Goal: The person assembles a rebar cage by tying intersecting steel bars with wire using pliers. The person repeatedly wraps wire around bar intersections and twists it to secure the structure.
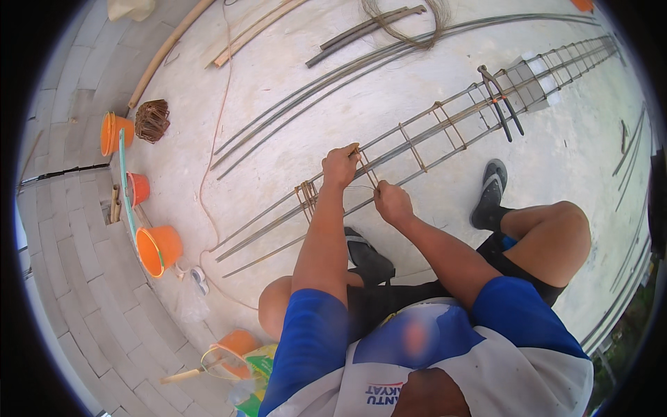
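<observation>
A long cage of steel rebar [445,128] lies diagonally on the concrete floor, ringed by rusty square stirrups. My left hand [340,167] grips a stirrup [364,167] at the top bar of the cage. My right hand [392,203] is closed just below it, pinching what looks like thin tie wire at the lower bar. A bunch of stirrups [306,195] sits on the bars just left of my hands. I am squatting, knees to either side, with dark sandals on my feet.
Long-handled pliers [499,101] rest on the cage near a white block [535,73]. Loose rebar [333,87] lies beyond. Orange buckets [158,249] and a coil of rusty wire [151,119] stand at the left by a brick-paved strip.
</observation>
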Available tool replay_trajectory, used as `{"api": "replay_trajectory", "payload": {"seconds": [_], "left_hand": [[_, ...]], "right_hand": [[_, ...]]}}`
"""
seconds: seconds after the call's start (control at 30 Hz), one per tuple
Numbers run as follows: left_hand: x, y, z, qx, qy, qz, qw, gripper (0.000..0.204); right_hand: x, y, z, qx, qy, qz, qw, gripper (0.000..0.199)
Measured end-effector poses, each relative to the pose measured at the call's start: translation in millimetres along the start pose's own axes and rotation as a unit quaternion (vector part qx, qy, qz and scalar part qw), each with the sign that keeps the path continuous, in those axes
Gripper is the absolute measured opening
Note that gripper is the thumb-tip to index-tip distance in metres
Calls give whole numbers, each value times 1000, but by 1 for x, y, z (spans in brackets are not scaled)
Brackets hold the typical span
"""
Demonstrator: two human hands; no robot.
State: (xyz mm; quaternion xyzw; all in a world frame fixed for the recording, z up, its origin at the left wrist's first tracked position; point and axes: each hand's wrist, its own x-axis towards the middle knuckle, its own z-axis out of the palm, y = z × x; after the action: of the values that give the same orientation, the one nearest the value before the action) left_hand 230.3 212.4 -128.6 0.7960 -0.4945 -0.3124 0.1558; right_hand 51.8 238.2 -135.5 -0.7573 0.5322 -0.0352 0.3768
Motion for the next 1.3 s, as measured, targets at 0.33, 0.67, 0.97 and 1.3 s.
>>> {"api": "replay_trajectory", "payload": {"seconds": [0.33,0.67,0.97,1.3], "left_hand": [[12,13,7,52,3,-77,996,38],[2,-61,-116,50,-17,-89,995,44],[-124,-103,-140,186,10,-64,980,74],[-123,-97,-8,252,27,21,967,125]], "right_hand": [[10,10,-15,-7,-42,-25,999,20],[5,3,-37,88,-108,-31,990,30],[-14,-48,38,125,-121,-62,983,34],[4,-46,56,23,-181,-64,981,31]]}}
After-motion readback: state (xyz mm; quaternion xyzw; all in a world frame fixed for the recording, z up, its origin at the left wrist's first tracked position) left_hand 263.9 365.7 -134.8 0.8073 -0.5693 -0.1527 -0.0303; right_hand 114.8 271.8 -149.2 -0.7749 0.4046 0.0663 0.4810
